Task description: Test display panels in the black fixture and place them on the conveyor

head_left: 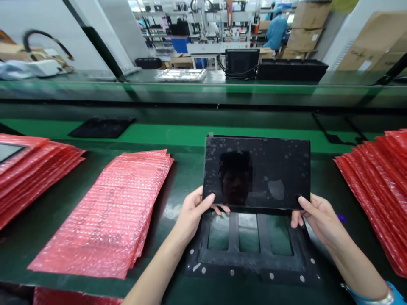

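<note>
Between my two hands a black glossy display panel (280, 165) is held up, tilted so its face reflects a person. Bubble-like spots and a pale patch mark its surface. My left hand (199, 205) grips the lower left corner, thumb on the face and fingers behind. The lower right corner is pinched the same way by my right hand (316, 212). Below the panel, on the dark green bench, lies a black frame (251, 264) with three rectangular openings and several round silvery spots along its edge. The panel hides the frame's far part.
Red bubble-wrap bags (108, 212) lie stacked left of my arms. Further stacks of red bags stand at far left (34, 173) and far right (378, 186). Beyond are a flat black sheet (103, 127), a raised shelf (178, 91) and a co-worker in blue (276, 29).
</note>
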Demonstrator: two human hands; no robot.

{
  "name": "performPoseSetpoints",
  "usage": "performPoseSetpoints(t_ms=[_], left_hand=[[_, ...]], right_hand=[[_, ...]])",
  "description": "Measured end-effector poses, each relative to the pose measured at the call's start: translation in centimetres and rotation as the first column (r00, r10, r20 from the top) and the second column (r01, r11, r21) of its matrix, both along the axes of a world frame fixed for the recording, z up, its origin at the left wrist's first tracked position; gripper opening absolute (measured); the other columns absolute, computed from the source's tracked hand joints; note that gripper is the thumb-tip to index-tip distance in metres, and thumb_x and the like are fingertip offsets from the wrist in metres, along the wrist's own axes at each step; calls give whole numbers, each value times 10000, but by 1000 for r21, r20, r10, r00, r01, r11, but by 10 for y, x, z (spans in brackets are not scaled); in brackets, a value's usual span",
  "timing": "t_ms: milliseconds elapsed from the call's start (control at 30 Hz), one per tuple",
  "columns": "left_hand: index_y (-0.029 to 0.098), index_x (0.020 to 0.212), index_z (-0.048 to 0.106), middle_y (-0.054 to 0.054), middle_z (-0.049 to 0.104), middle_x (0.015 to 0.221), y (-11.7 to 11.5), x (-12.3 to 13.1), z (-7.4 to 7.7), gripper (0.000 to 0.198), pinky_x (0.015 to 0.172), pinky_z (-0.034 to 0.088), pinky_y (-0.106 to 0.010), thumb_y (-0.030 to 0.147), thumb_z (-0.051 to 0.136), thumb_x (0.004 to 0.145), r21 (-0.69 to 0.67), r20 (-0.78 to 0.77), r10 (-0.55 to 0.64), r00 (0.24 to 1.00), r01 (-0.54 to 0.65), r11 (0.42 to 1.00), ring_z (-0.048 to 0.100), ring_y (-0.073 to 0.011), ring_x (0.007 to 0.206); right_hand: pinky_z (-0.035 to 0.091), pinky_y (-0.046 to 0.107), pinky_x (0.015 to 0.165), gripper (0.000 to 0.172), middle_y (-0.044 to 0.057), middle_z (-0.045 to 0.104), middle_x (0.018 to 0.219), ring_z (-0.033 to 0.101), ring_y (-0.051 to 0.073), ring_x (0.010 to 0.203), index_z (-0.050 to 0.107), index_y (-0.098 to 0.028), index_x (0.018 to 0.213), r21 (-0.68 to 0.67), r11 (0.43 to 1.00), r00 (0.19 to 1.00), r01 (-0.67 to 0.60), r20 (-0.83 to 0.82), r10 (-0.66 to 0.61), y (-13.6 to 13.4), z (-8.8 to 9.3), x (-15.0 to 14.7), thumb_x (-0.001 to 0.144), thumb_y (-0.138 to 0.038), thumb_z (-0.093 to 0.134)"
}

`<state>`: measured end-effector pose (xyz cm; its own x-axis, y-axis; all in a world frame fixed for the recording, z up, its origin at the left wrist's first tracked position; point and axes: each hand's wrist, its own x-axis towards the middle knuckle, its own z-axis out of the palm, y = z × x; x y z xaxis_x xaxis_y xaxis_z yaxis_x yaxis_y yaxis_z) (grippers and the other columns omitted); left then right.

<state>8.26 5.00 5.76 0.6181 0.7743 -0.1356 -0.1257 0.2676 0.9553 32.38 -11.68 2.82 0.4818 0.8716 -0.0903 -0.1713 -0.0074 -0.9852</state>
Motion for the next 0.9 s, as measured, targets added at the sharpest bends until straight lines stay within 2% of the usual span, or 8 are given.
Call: performPoseSetpoints(t_ms=[67,200,367,533,633,700,800,900], left_hand=[[135,831,661,-106,759,726,-3,1,-1,384,554,512,-270,479,810,750,-15,-15,-70,997,70,997,727,-236,637],[128,868,634,-139,774,782,-6,3,-6,409,571,519,-255,482,803,753,-72,-5,-73,997,72,995,762,-272,726],[123,838,657,-115,762,709,-8,5,-7,442,540,516,-227,495,847,692,-119,13,-79,997,80,990,762,-259,702],[117,795,674,-105,756,685,-8,6,-7,464,509,515,-223,503,880,640,-127,-13,-69,998,67,990,731,-219,584],[127,773,649,-104,738,633,-7,7,-7,481,521,520,-230,506,897,611,-146,-27,-44,999,40,988,716,-213,554],[145,734,613,-107,729,610,-8,8,-7,486,539,525,-232,503,909,592,-169,-37,-9,999,2,986,721,-220,575],[162,704,580,-114,733,624,-8,9,-5,519,535,522,-234,504,933,536,-200,-38,62,997,-68,978,732,-237,615],[171,667,555,-135,741,649,-6,8,-1,529,536,522,-239,505,938,519,-209,-16,138,990,-138,968,733,-247,638]], right_hand=[[421,246,422,441,81,625,524,587,195,441,626,-185,780,-8,1000,1000,-8,-2,8,-2,-5,7,827,-606,750],[479,273,486,438,118,684,639,647,224,553,677,-176,826,-22,1000,999,-14,-51,13,-2,-12,14,848,-611,725],[452,287,427,588,131,647,561,602,223,477,700,-161,641,-8,984,984,176,-26,-176,6,-7,6,786,-731,697],[364,258,359,569,94,596,471,520,182,391,634,-183,565,28,964,965,264,-10,-264,12,-6,0,716,-715,768],[350,250,366,571,94,600,476,489,162,372,614,-183,592,27,966,967,256,-19,-255,12,-6,0,767,-716,722],[371,251,386,572,99,615,505,523,170,398,623,-172,631,25,975,975,220,-34,-220,12,-3,0,793,-716,698],[415,249,425,526,89,663,618,627,210,512,656,-163,782,31,986,985,162,-62,-160,14,7,-1,726,-669,786],[440,245,459,537,70,679,712,670,224,582,658,-161,880,40,991,989,128,-81,-124,32,16,3,644,-591,877]])
